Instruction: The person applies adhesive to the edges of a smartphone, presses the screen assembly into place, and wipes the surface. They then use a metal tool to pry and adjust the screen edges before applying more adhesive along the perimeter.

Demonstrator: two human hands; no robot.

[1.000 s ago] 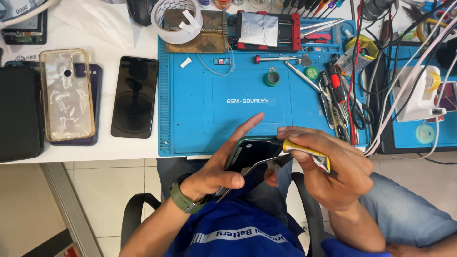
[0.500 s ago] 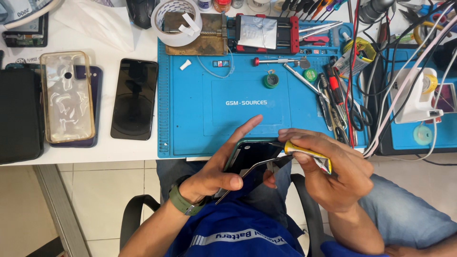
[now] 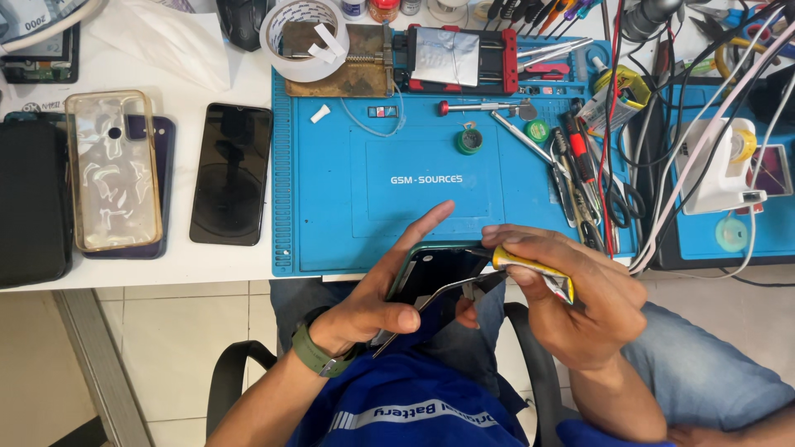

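Note:
My left hand (image 3: 377, 294) holds a dark smartphone (image 3: 435, 277) with a greenish frame, tilted over my lap below the table edge. Its screen panel (image 3: 431, 302) is partly lifted away from the body. My right hand (image 3: 571, 302) grips a small yellow glue tube (image 3: 534, 271) and points its tip at the phone's upper right edge. A green watch band is on my left wrist. Both hands meet just in front of the blue work mat (image 3: 348, 223).
On the white table (image 3: 232, 263) lie a black phone (image 3: 232, 172), a clear case on a purple phone (image 3: 113, 170), and a black pouch (image 3: 29, 203). A tape roll (image 3: 305, 26), a red clamp jig (image 3: 454, 58), tweezers, screwdrivers and cables (image 3: 662, 199) crowd the right.
The view has shifted slightly. My hands stay in much the same place, with the tube tip still at the phone's edge.

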